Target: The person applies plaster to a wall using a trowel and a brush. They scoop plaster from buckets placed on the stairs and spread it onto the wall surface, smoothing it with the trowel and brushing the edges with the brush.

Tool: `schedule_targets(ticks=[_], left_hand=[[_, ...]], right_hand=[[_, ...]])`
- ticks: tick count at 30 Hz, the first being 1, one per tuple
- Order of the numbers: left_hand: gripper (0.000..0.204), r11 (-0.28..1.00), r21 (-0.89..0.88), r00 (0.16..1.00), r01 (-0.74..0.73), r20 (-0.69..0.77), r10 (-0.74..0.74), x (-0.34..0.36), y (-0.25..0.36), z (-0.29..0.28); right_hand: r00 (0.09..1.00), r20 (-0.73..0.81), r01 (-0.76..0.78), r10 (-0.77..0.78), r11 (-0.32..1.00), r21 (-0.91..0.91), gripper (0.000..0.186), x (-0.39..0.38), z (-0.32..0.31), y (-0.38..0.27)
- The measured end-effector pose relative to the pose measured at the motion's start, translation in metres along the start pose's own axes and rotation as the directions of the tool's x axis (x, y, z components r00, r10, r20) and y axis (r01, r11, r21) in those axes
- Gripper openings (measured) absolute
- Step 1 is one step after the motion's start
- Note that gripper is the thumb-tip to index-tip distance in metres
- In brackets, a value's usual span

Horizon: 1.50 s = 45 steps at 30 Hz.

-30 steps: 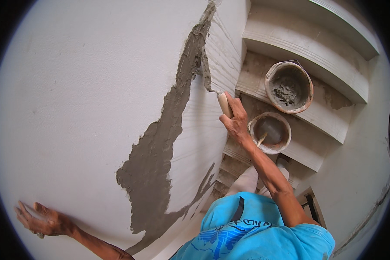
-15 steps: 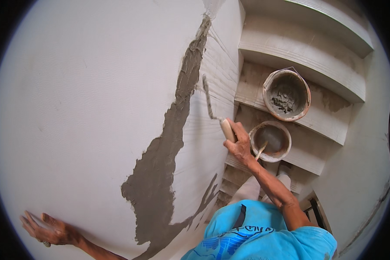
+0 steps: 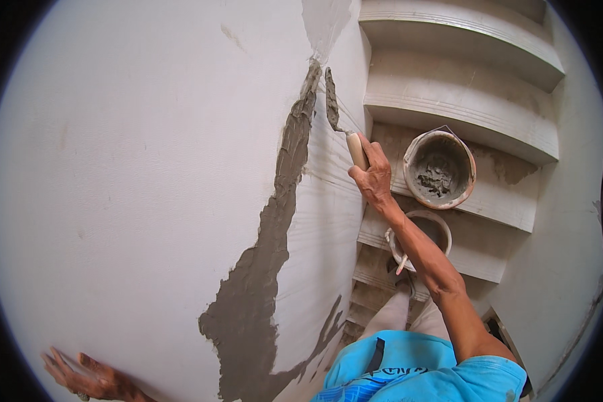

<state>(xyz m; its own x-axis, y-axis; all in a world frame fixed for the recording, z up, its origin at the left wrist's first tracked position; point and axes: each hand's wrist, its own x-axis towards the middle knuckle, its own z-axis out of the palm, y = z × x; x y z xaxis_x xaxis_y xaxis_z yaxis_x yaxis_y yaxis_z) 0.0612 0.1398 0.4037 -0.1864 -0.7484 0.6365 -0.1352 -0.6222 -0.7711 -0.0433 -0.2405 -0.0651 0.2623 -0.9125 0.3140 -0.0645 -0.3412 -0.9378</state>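
My right hand (image 3: 374, 173) is closed round the pale wooden handle of a trowel (image 3: 331, 99). Grey mortar clings to the blade, which stands close beside the upper end of a rough strip of wet mortar (image 3: 251, 285) on the white wall (image 3: 141, 174). This strip is narrow at the top and widens toward the bottom, with a thin branch at its lower right. At the lower left, my left hand (image 3: 87, 376) rests against the wall, fingers spread and holding nothing. A ring-like object shows at one finger.
A bucket (image 3: 474, 171) holding some mortar stands on a stair step (image 3: 516, 208) to the right. Below it, a second bucket (image 3: 447, 228) with a brush (image 3: 402, 264) in it is partly hidden by my right forearm. More steps (image 3: 462, 124) rise above. Another wall (image 3: 576, 221) borders the stairs.
My right hand has carried the trowel upward along the wall, to the top of the mortar strip. The blade now shows more mortar. The view has shifted, so wall and buckets sit lower.
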Motion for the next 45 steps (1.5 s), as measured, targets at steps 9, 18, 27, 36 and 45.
schedule_targets(ticks=[9, 18, 27, 36, 45], left_hand=[[0.056, 0.999, 0.049, 1.000, 0.006, 0.026, -0.007, -0.005, -0.008, 0.002], [0.056, 0.999, 0.051, 1.000, -0.011, 0.027, 0.010, -0.003, -0.003, 0.008], [0.056, 0.999, 0.053, 0.999, -0.012, 0.032, 0.010, -0.005, -0.012, 0.004], [0.051, 0.999, 0.044, 1.000, -0.007, -0.005, 0.007, 0.002, -0.004, 0.002], [0.050, 0.999, 0.029, 1.000, -0.018, -0.003, 0.018, -0.002, -0.009, 0.001]], right_hand=[[1.000, 0.021, -0.017, 0.018, 1.000, -0.017, 0.073, 0.007, 0.019, -0.002], [0.995, 0.104, 0.007, 0.003, 0.996, -0.094, 0.078, -0.008, 0.028, -0.016], [0.950, 0.312, 0.040, 0.010, 0.988, -0.152, 0.075, -0.010, -0.052, -0.032], [0.989, 0.104, 0.124, -0.106, 0.975, -0.186, 0.075, 0.035, -0.023, -0.018], [0.975, 0.221, 0.009, 0.018, 0.992, -0.122, 0.073, -0.047, -0.022, -0.027]])
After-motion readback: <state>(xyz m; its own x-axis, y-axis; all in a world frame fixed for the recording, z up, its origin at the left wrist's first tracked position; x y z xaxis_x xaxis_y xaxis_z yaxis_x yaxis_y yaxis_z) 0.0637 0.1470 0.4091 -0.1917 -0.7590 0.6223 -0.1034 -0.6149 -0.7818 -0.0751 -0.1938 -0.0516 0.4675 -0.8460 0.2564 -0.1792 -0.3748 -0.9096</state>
